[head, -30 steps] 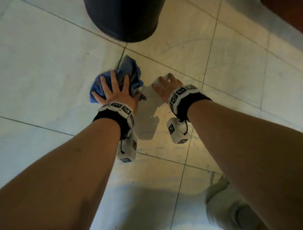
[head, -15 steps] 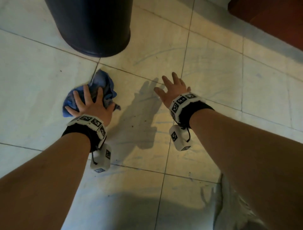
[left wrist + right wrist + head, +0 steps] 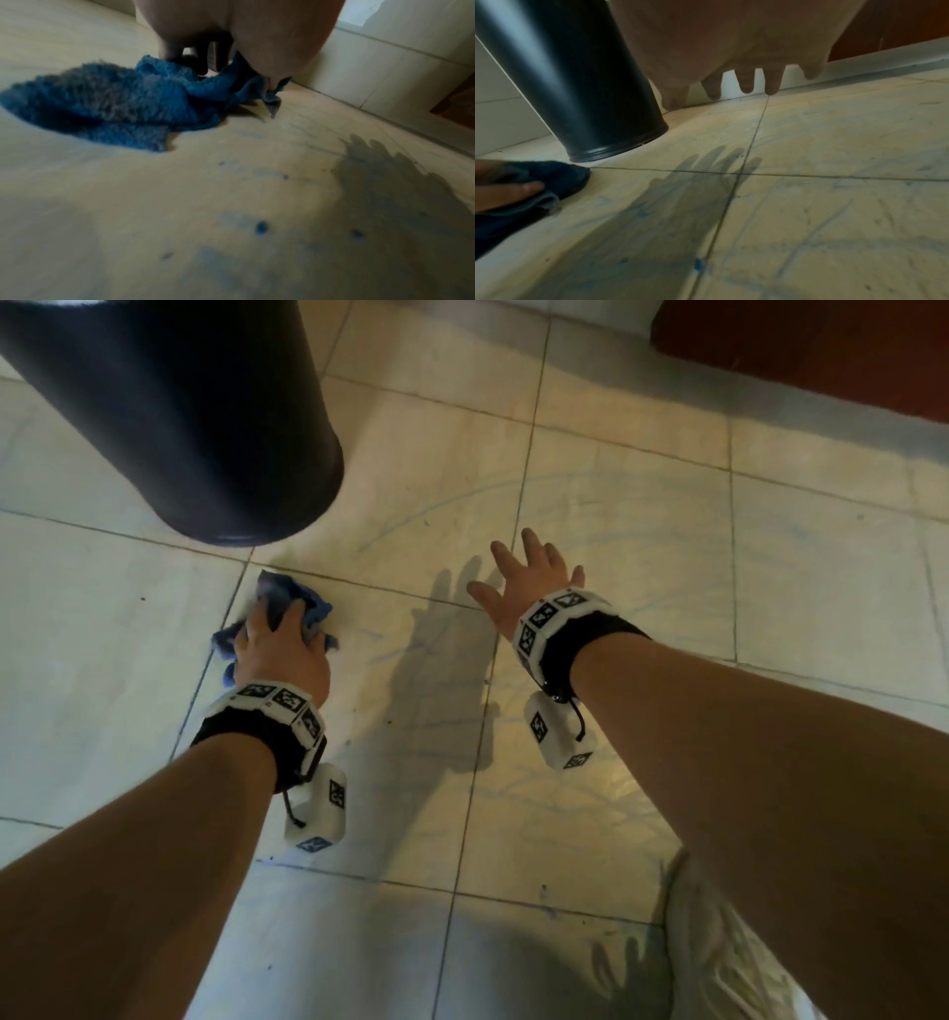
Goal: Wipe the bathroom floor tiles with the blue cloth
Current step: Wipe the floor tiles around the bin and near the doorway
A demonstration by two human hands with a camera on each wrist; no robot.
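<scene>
The blue cloth [image 3: 317,608] lies bunched on the pale floor tiles [image 3: 616,546], just in front of the black bin. My left hand [image 3: 272,621] sits on top of it with its fingers curled into the folds, gripping it. In the left wrist view the fluffy cloth [image 3: 102,101] spreads out to the left under my fingers [image 3: 169,50]. My right hand [image 3: 518,567] hovers above the tiles to the right of the cloth, empty, with spread fingers [image 3: 772,81], and casts a shadow on the floor. Faint blue streaks and spots mark the tiles.
A tall black bin [image 3: 179,418] stands close behind the cloth at the upper left. A brown door or cabinet [image 3: 801,346] runs along the far right, with a white wall base [image 3: 385,67] beside it. A white shoe [image 3: 729,963] is at the lower right.
My left hand has gone from lying flat with spread fingers on the cloth to bunching it up. My right hand has lifted off the floor and spread its fingers.
</scene>
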